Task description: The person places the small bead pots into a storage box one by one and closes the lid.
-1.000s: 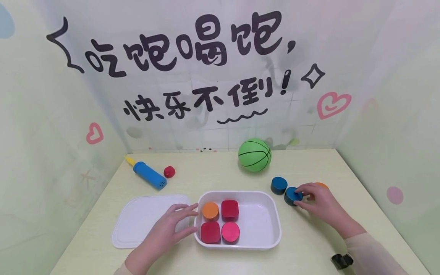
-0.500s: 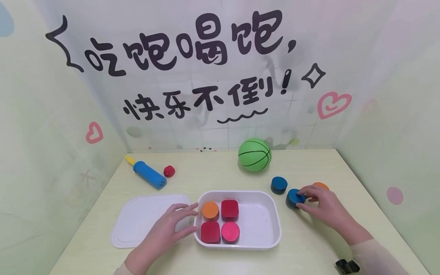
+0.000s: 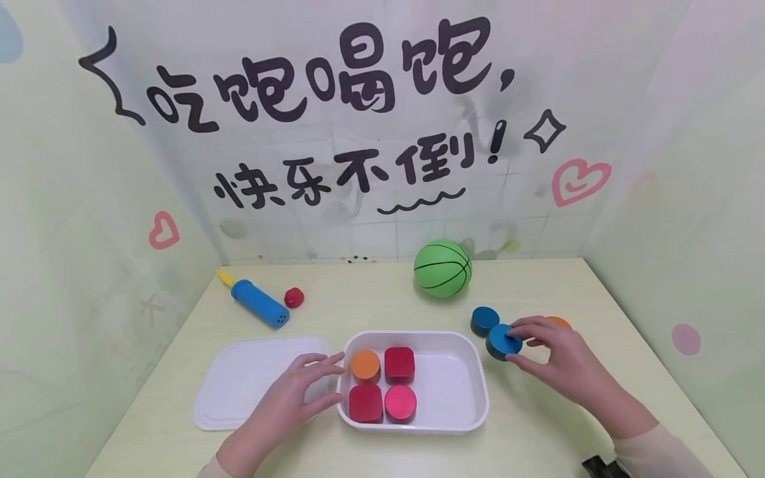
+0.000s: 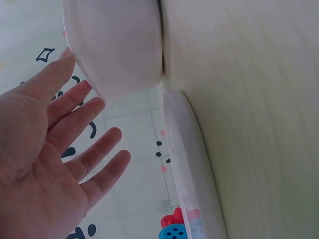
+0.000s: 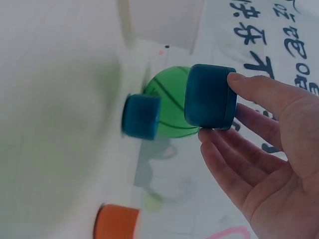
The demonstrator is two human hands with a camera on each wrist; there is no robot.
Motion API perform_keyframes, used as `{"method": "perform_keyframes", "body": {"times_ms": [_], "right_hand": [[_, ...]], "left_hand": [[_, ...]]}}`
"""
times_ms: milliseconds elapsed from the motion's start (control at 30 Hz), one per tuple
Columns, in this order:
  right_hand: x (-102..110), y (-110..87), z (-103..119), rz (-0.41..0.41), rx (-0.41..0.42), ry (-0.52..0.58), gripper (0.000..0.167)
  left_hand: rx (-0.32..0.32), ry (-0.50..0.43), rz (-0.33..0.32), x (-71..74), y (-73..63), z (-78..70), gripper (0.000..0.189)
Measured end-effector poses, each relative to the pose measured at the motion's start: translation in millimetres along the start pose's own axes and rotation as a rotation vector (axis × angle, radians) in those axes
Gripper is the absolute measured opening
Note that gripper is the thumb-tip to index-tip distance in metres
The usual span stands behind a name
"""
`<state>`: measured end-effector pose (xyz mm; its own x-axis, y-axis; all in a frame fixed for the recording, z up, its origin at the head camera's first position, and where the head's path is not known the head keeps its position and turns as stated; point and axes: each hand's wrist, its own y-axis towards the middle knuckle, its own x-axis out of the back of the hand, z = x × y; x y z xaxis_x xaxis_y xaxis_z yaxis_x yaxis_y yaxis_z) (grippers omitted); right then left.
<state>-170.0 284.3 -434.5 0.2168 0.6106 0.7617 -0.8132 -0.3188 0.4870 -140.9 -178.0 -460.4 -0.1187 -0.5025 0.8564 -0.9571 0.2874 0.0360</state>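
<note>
My right hand [image 3: 556,352] pinches a blue round block [image 3: 502,342] between thumb and fingers; in the right wrist view the same block [image 5: 209,97] is held off the table. Just behind it stands a second blue round block [image 3: 485,320]. An orange block [image 3: 559,322] is partly hidden by the right hand. The white plastic box [image 3: 451,385] holds an orange round block [image 3: 366,366], a pink round block [image 3: 400,403] and two red square-topped blocks [image 3: 399,363] in its left half. Beside the box's left wall, my left hand [image 3: 293,393] has its fingers spread, fingertips at the rim.
A white lid [image 3: 239,378] lies flat left of the box, partly under the left arm. Behind it are a blue hand pump [image 3: 261,304] with a yellow nozzle and a small red object [image 3: 294,297]. A green ball [image 3: 443,269] stands near the back wall.
Within the last second, my right hand has raised the blue round block, which shifted slightly right and then left toward the box. The left hand has stayed in place.
</note>
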Motion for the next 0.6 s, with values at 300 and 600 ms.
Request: {"method": "perform_keyframes", "body": {"times_ms": [300, 600], "right_hand": [[-4, 12.1, 36, -0.032, 0.12, 0.089, 0.041], [-34, 18.7, 53, 0.119, 0.054, 0.168, 0.037]], "left_hand": [[0.0, -0.005, 0.005, 0.8, -0.9, 0.0, 0.047], [0.0, -0.011, 0.002, 0.6, -0.8, -0.3, 0.047]]}}
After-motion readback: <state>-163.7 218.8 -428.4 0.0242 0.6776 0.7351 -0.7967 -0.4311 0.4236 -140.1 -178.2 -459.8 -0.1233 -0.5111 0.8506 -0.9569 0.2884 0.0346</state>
